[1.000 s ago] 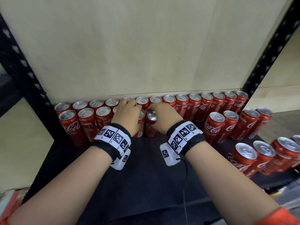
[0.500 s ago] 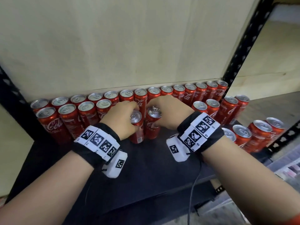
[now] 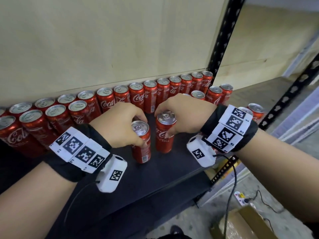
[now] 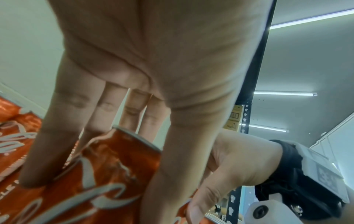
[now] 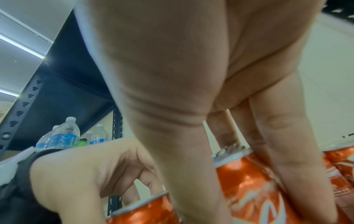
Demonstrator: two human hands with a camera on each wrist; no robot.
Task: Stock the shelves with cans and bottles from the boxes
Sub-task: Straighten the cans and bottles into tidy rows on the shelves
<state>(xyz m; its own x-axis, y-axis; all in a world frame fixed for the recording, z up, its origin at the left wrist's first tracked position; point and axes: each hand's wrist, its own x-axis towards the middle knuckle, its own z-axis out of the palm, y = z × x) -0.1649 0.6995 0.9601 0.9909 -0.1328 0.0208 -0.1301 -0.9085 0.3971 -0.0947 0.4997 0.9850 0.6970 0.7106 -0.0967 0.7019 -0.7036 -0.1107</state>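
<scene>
Two red cola cans stand upright near the middle of the black shelf [image 3: 164, 176], in front of the stocked rows. My left hand [image 3: 142, 131] grips the left can [image 3: 141, 149] from above, fingers and thumb curled round its rim. My right hand [image 3: 164, 123] grips the right can [image 3: 164, 140] the same way. The left wrist view shows my fingers [image 4: 57, 136] down the left can [image 4: 107, 174]. In the right wrist view my thumb and fingers wrap the right can [image 5: 249, 181]. Whether the cans touch the shelf I cannot tell.
Several cola cans [image 3: 138, 95] line the shelf's back in two rows. A black upright post [image 3: 222, 37] stands at the right, with more cans [image 3: 257, 109] past it. An open cardboard box [image 3: 241, 225] sits on the floor below right. Water bottles [image 5: 65, 134] stand on another shelf.
Both hands, each holding a can, have drawn back from the rows toward the shelf's front. The two cans now stand further apart from the back row.
</scene>
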